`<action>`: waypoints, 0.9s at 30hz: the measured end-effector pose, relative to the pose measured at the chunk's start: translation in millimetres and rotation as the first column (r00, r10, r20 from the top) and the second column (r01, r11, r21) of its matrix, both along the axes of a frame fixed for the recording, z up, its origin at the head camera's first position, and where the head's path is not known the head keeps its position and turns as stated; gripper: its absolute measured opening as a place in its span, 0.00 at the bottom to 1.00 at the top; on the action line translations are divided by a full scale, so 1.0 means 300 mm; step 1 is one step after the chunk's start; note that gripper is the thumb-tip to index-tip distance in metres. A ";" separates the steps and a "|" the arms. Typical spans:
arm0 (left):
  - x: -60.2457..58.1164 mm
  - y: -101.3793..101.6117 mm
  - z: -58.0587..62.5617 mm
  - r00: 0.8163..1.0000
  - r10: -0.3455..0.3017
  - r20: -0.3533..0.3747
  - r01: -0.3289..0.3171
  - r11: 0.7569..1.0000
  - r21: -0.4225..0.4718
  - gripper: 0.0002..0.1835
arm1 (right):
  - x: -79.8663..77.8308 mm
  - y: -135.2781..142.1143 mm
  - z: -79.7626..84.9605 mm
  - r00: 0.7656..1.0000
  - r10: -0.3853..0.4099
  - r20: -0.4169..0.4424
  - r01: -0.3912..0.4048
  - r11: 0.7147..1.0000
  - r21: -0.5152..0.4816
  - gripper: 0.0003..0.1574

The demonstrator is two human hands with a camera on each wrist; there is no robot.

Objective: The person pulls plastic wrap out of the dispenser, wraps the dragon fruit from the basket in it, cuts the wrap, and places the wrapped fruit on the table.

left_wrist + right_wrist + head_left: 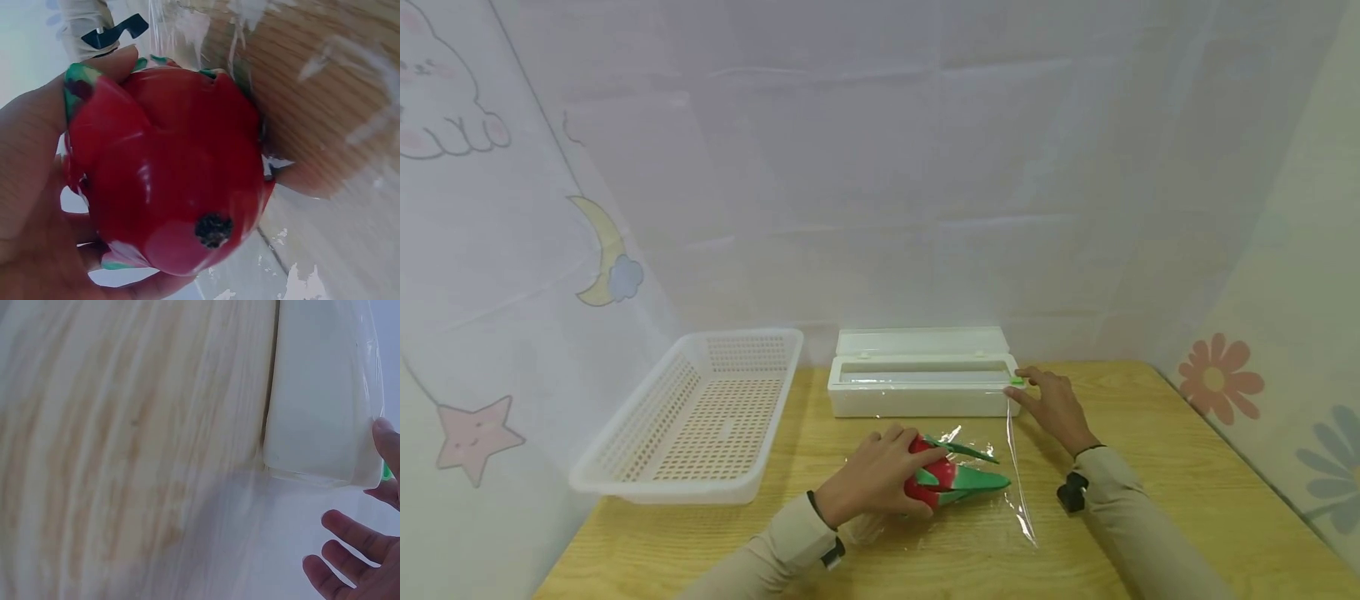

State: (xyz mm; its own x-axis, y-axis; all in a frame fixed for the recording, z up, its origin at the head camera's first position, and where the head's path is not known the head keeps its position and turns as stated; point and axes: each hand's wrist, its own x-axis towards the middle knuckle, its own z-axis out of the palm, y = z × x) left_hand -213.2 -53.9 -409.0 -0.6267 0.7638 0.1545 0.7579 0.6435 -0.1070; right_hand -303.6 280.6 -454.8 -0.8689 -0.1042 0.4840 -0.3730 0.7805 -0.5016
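My left hand holds a dragon fruit, red with green leaf tips, lying on a sheet of clear cling film. The left wrist view shows the red fruit with its dark stem end, thumb and fingers spread around it. From the white cling film dispenser, its lid raised at the back, the film stretches forward under the fruit. At the dispenser's right end, my right hand pinches a small green cutter slider between thumb and index finger, the other fingers spread.
A white plastic basket with a perforated bottom stands on the left of the wooden table. Behind the dispenser rises a pale cloth backdrop, with printed side cloths to the left and right.
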 end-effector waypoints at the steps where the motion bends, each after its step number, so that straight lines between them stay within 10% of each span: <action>1: 0.001 0.001 0.003 1.000 0.002 0.016 -0.002 1.000 -0.001 0.43 | 0.000 0.000 0.000 1.000 0.001 0.003 -0.001 1.000 -0.004 0.29; 6: 0.011 0.009 0.017 0.997 0.004 0.082 -0.005 1.000 0.011 0.43 | 0.001 0.000 -0.002 1.000 0.019 0.000 -0.019 1.000 -0.023 0.30; 20: 0.036 0.035 0.025 0.995 -0.026 -0.099 0.023 0.999 -0.028 0.37 | 0.005 0.012 0.010 0.997 0.065 0.034 -0.062 0.995 -0.076 0.32; 27: 0.055 0.003 0.062 0.960 -0.039 -0.277 0.081 0.987 0.142 0.30 | 0.030 0.024 0.032 0.998 0.042 0.035 -0.040 0.997 -0.070 0.34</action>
State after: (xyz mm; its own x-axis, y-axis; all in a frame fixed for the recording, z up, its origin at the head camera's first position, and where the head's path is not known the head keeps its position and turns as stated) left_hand -196.7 -53.1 -390.4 -0.4986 0.7536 0.4284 0.7513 0.6222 -0.2201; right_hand -294.6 287.9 -445.1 -0.8818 -0.1074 0.4592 -0.3844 0.7279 -0.5678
